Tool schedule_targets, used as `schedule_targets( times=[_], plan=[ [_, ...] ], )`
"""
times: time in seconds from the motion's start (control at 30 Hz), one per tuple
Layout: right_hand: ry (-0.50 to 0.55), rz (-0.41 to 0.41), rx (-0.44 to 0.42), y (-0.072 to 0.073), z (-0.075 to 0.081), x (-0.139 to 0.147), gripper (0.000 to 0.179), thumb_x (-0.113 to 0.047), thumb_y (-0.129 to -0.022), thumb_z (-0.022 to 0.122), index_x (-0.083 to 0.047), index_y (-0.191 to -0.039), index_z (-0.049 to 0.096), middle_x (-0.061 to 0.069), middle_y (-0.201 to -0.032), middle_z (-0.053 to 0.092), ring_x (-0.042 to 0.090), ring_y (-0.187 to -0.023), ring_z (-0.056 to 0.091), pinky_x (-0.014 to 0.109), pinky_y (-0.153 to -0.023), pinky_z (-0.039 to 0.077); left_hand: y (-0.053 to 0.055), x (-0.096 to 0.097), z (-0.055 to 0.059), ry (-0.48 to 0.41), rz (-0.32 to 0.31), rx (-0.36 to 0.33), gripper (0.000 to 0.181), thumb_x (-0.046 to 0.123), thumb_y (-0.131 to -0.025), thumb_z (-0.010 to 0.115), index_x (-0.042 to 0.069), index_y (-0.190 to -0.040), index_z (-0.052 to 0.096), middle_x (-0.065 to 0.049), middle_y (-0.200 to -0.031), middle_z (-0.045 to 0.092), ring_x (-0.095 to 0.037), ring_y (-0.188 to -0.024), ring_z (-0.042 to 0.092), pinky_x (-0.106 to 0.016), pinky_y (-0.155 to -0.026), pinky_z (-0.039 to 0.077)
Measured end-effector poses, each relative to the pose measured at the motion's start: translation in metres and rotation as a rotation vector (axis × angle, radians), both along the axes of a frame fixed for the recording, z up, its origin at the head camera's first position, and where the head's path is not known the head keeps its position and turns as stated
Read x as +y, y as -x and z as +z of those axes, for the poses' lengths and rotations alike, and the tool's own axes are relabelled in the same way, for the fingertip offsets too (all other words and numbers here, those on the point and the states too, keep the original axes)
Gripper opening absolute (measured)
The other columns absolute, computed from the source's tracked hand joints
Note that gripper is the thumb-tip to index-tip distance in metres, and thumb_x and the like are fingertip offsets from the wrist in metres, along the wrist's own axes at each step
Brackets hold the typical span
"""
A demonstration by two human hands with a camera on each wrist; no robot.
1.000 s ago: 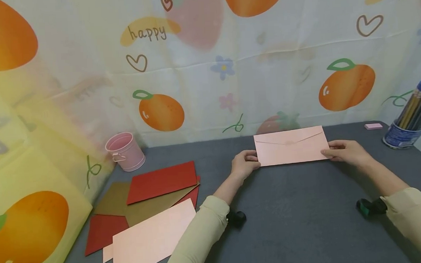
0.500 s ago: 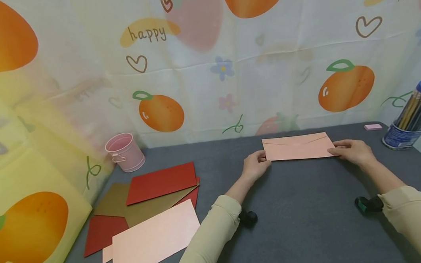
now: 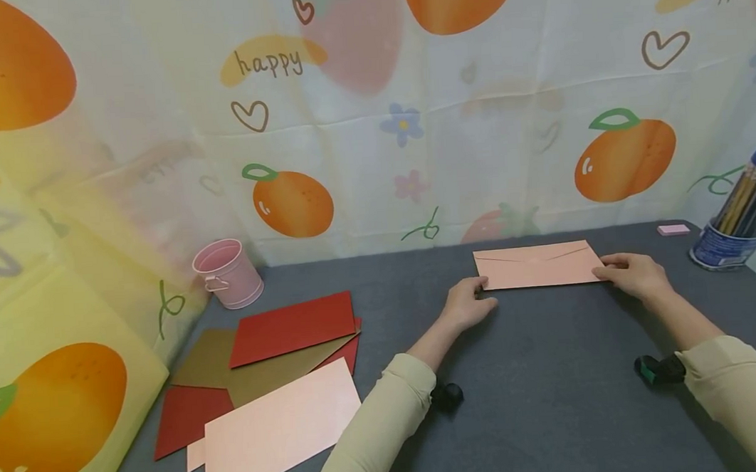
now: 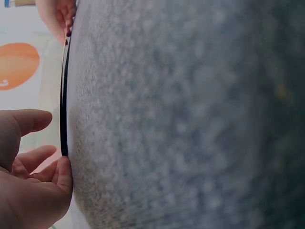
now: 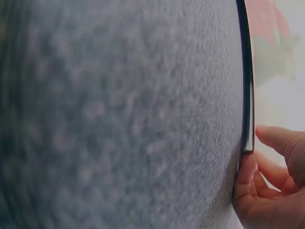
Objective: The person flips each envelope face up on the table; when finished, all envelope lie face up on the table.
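Note:
A pink envelope [image 3: 540, 267], its pointed flap facing up, lies low over the far part of the dark table. My right hand [image 3: 633, 276] pinches its near right corner, thumb on top and fingers at the edge. At the left end, my left hand [image 3: 468, 306] has its fingertips right at the near corner while its thumb is spread away from the paper. In the left wrist view the left thumb [image 4: 35, 120] stands apart from the thin envelope edge [image 4: 63, 90]. The right wrist view shows the right thumb [image 5: 274, 138] at the envelope's edge [image 5: 247, 81].
Red, olive and pink envelopes overlap on the left, with a large pink one [image 3: 282, 433] in front and a red one [image 3: 293, 329] on top. Behind them stands a pink bucket [image 3: 229, 276]. At the far right are a pencil tub [image 3: 731, 239] and a pink eraser [image 3: 673, 230].
The envelope, tilted up between both hands at first, has been lowered flatter and shifted slightly right. Since then, the left thumb has come off it and the left hand has dropped slightly toward me.

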State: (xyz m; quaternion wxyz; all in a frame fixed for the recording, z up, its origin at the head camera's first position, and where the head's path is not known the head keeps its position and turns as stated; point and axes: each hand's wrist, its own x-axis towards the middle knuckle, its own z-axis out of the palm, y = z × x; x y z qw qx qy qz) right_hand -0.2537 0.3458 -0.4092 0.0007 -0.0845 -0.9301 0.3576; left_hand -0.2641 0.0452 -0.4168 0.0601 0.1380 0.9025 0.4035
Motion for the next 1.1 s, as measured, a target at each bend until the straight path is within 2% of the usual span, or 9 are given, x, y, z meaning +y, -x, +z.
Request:
schedule_targets(
  times=[0.13,0.27,0.5,0.7,0.9,1.1],
  plan=[
    [-0.019,0.006,0.000,-0.001,0.002,-0.004,0.062,-0.033,-0.100,0.051,0.016,-0.136,0.040,0.039,-0.129,0.043,0.051,-0.111,0.040,0.064,-0.094,0.036,-0.003,0.002,0.000,0.105,-0.066,0.030,0.049,0.020,-0.093,0.062,0.008,-0.140,0.053,-0.009,-0.144,0.047,-0.026,-0.138,0.036,-0.034,-0.109,0.033],
    [-0.048,0.015,0.001,-0.001,0.004,-0.007,0.063,-0.033,-0.100,0.047,0.017,-0.136,0.038,0.039,-0.129,0.043,0.052,-0.113,0.040,0.064,-0.095,0.035,-0.005,0.004,0.003,0.159,-0.103,0.013,0.052,0.024,-0.094,0.061,0.010,-0.143,0.049,-0.009,-0.150,0.039,-0.026,-0.140,0.031,-0.035,-0.109,0.033],
    [-0.088,0.040,0.019,-0.002,0.004,-0.009,0.063,-0.033,-0.101,0.045,0.020,-0.133,0.038,0.039,-0.125,0.044,0.051,-0.109,0.044,0.062,-0.092,0.039,-0.007,0.001,0.005,0.181,-0.141,0.017,0.055,0.025,-0.094,0.062,0.009,-0.144,0.047,-0.009,-0.152,0.036,-0.027,-0.140,0.030,-0.035,-0.109,0.033],
    [-0.110,0.076,0.059,-0.003,0.002,-0.009,0.061,-0.030,-0.100,0.047,0.023,-0.130,0.039,0.041,-0.122,0.045,0.052,-0.107,0.045,0.062,-0.091,0.039,-0.008,-0.005,0.006,0.213,-0.211,0.018,0.059,0.028,-0.095,0.061,0.007,-0.147,0.043,-0.009,-0.155,0.032,-0.027,-0.143,0.027,-0.035,-0.112,0.029],
    [-0.128,0.111,0.101,-0.004,0.000,-0.015,0.064,-0.029,-0.100,0.048,0.024,-0.132,0.036,0.043,-0.125,0.043,0.055,-0.111,0.043,0.066,-0.094,0.036,-0.011,-0.016,0.009,0.205,-0.280,0.019,0.062,0.028,-0.096,0.059,0.005,-0.150,0.037,-0.011,-0.156,0.031,-0.026,-0.144,0.026,-0.036,-0.114,0.026],
    [-0.101,0.130,0.138,-0.007,0.005,-0.034,0.061,-0.029,-0.100,0.048,0.019,-0.135,0.038,0.044,-0.132,0.037,0.060,-0.120,0.031,0.072,-0.096,0.024,-0.015,-0.032,0.013,0.192,-0.313,0.034,0.058,0.029,-0.097,0.059,0.006,-0.147,0.042,-0.010,-0.150,0.042,-0.022,-0.139,0.037,-0.031,-0.110,0.032]
  ],
)
